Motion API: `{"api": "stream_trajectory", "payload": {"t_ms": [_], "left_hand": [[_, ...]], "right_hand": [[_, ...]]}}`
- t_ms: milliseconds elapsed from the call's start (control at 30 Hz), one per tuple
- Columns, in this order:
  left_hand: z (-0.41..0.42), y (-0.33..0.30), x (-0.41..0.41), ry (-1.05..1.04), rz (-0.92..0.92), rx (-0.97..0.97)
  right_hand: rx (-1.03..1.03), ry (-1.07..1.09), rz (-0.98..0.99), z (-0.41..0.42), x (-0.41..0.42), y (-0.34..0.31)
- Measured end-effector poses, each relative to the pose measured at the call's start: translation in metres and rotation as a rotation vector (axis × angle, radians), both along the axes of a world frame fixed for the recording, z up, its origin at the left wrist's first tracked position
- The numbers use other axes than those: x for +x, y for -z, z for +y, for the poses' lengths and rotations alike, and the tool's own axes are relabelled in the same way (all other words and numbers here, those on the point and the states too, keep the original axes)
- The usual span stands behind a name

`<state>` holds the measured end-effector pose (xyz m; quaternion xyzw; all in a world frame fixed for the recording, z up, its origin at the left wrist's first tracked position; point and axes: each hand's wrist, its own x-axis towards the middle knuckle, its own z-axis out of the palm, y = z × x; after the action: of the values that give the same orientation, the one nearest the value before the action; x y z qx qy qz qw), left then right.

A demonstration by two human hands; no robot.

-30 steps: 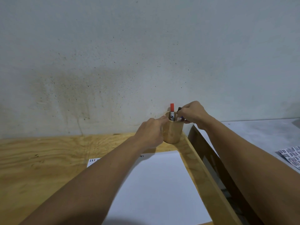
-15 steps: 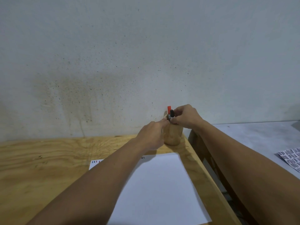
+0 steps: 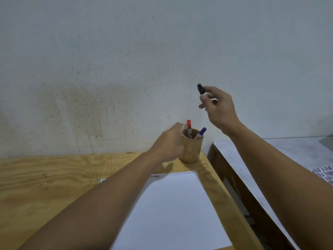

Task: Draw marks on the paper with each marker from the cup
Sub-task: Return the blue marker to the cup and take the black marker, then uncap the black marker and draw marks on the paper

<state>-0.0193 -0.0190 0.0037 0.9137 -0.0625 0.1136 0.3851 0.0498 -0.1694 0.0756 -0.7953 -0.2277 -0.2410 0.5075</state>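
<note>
A wooden cup [image 3: 191, 148] stands at the back right corner of the plywood table [image 3: 45, 181]. A red-capped marker [image 3: 188, 127] and a purple-capped marker [image 3: 201, 132] stick out of it. My left hand [image 3: 169, 147] curls around the cup's left side. My right hand [image 3: 219, 107] is raised above and to the right of the cup, holding a dark-capped marker [image 3: 201, 89] with its cap pointing up. A white paper sheet [image 3: 173, 210] lies on the table in front of the cup, partly under my left forearm.
A stained wall rises right behind the table. To the right, across a narrow gap, stands a grey-topped table [image 3: 288, 156] with a printed sheet [image 3: 324, 173] at its right edge. Small dark marks [image 3: 155, 176] run along the paper's far edge.
My right hand has pulled the dark-capped marker out of the cup and lifted it up and to the right. The purple-capped marker now shows in the cup. My left hand stays at the cup.
</note>
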Motion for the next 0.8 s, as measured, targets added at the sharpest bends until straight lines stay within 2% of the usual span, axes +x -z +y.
{"api": "stream_trajectory", "payload": {"t_ms": [100,200,433,667,733,800], "left_hand": [[0.006,-0.021,0.000,-0.087,-0.113,-0.325],[0.016,-0.034,-0.006,-0.065,-0.181,-0.445],[0.032,-0.023,-0.024,-0.042,-0.155,-0.458],[0.056,-0.006,-0.030,-0.123,0.029,-0.416],[0.069,0.002,-0.029,-0.180,0.090,-0.363],[0.079,0.013,-0.027,-0.246,0.116,-0.201]], "right_hand": [[-0.142,-0.059,0.014,-0.005,-0.010,-0.001],[-0.269,-0.091,0.105,-0.006,-0.020,0.005],[-0.449,-0.230,0.244,0.002,-0.043,0.015],[-0.676,-0.139,-0.053,0.013,-0.060,0.043],[-0.674,-0.127,-0.016,0.010,-0.061,0.050],[-0.509,-0.211,0.128,0.008,-0.065,0.054]]}}
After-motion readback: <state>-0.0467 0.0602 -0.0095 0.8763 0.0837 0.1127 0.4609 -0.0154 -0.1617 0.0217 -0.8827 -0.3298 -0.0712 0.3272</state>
